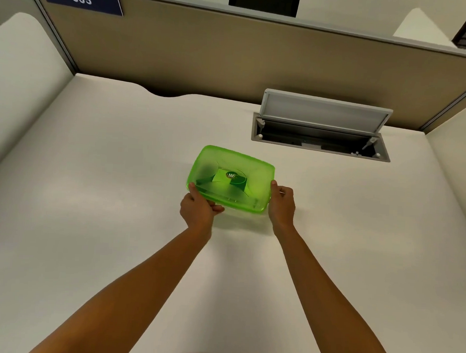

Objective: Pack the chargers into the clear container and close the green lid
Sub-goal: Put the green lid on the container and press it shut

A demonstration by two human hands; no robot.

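Head view: both hands, left [197, 209] and right [281, 203], grip the green lid [230, 176] on the desk [90, 196].

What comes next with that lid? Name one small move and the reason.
Probably press the near edge down. The green lid already covers the clear container, and the left hand and right hand grip its near corners; whether it has snapped shut cannot be told.

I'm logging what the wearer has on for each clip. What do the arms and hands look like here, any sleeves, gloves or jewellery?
Both forearms are bare up to the frame's bottom edge: no sleeves show. The left hand and right hand wear no gloves, and no watch, bracelet or ring is visible.
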